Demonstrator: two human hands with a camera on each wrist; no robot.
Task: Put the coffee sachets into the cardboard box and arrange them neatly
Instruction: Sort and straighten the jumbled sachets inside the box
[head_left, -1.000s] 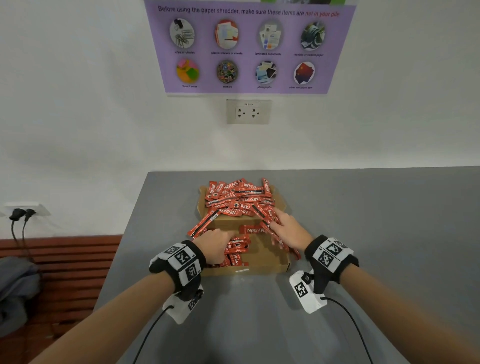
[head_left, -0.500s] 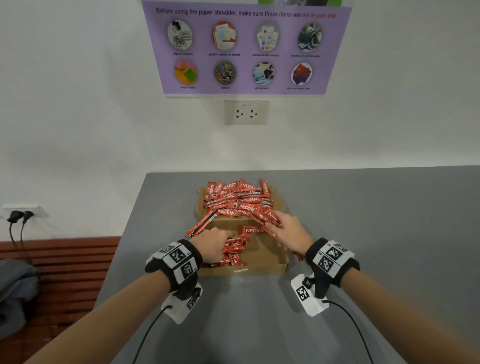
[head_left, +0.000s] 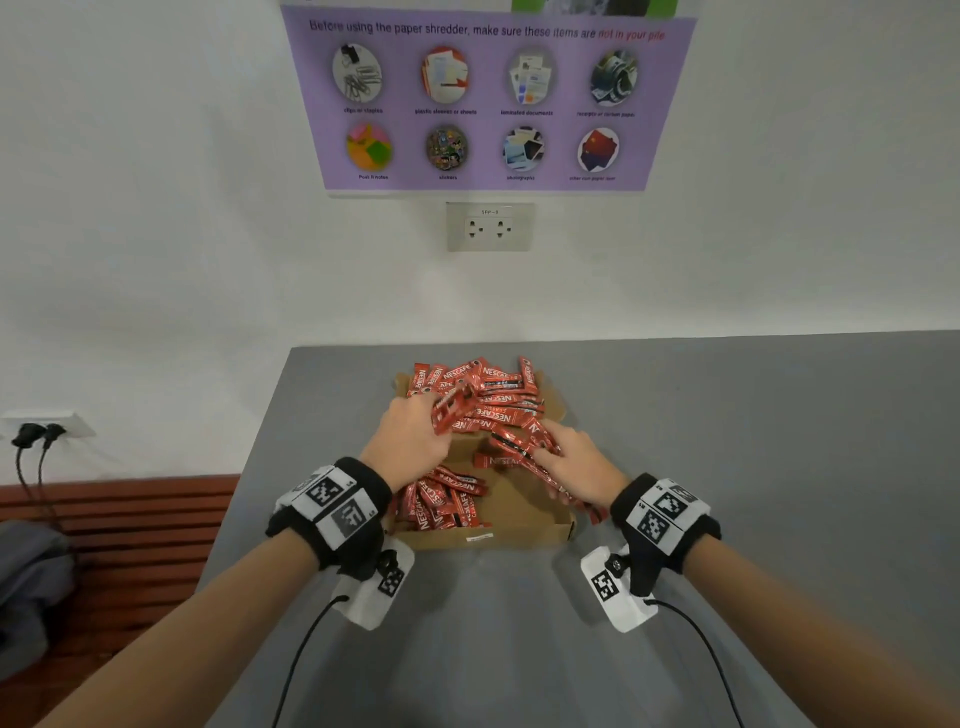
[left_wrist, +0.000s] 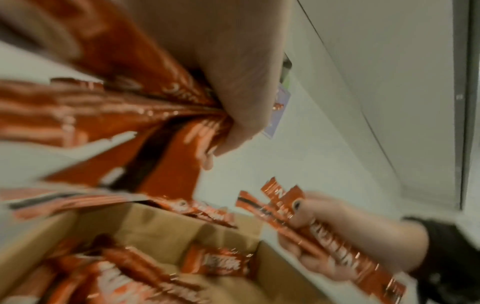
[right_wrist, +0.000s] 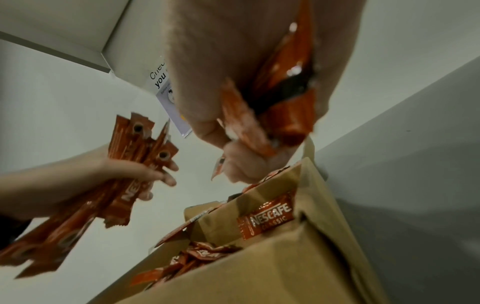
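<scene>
Since a second ago our left hand (head_left: 410, 441) has risen from the near-left corner of the cardboard box (head_left: 519, 525) and now hovers above its middle, our fingers (right_wrist: 158, 174) curled round a bundle of red coffee sachets (head_left: 453, 408) that fan out toward the far pile. Our right hand (head_left: 574, 465) has barely shifted; it sits over the right side of the box, and the left wrist view shows its fingers (left_wrist: 306, 218) wrapped round a second bundle of sachets (left_wrist: 285, 216) that run back under the palm.

We see the box lying open on the grey worktop (head_left: 753, 467), its near wall facing us. A heap of loose sachets (head_left: 488, 395) covers the far half of the box and spills over its back flap. A smaller group of sachets (head_left: 447, 501) lies in the near-left corner, roughly side by side. One sachet (head_left: 501, 460) lies flat across the bare cardboard floor between the two groups.

On the wall behind hangs a purple poster (head_left: 488, 98) above a double socket (head_left: 489, 227). Both our wrists carry black bands with printed markers.
</scene>
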